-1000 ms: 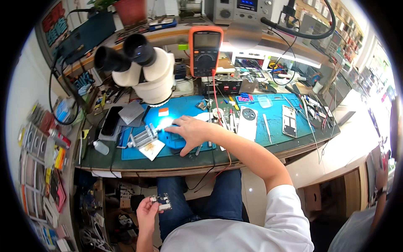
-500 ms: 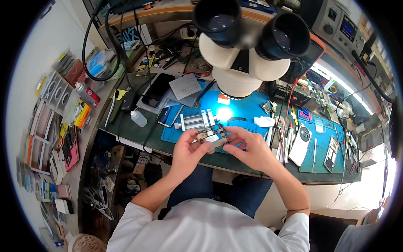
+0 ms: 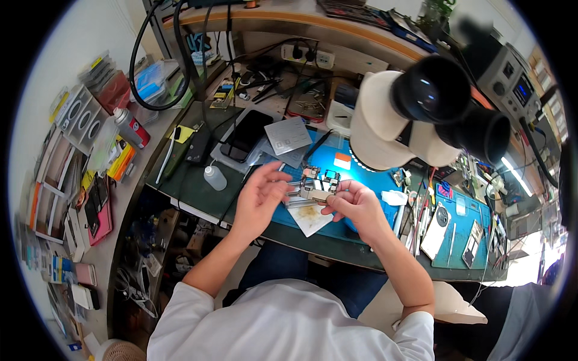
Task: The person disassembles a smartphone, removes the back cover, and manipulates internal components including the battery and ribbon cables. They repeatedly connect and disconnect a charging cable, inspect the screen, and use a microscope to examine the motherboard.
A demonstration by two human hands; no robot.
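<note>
My right hand [image 3: 356, 207] pinches a small phone circuit board [image 3: 316, 194] by its right end, above the front part of the blue mat. The board has dark and metallic parts and seems a little tilted. My left hand [image 3: 263, 192] is just left of the board, fingers loosely apart, with nothing visible in it. Partly hidden behind the board and my left fingers is a silver clamp fixture [image 3: 293, 200]. Under the board, near the bench's front edge, lies a white square sheet [image 3: 310, 220] with brownish stains.
A white microscope [image 3: 376, 120] with black eyepieces rises over the blue mat [image 3: 355, 170]. To the left are a white dropper bottle [image 3: 215, 177], a black phone [image 3: 250, 133] and a grey stencil plate [image 3: 288, 136]. Tools and an opened phone [image 3: 472, 243] crowd the right side.
My left hand has let go of the circuit board and drawn back to the left. The right hand keeps it. The stained sheet now shows, and the whole view has shifted.
</note>
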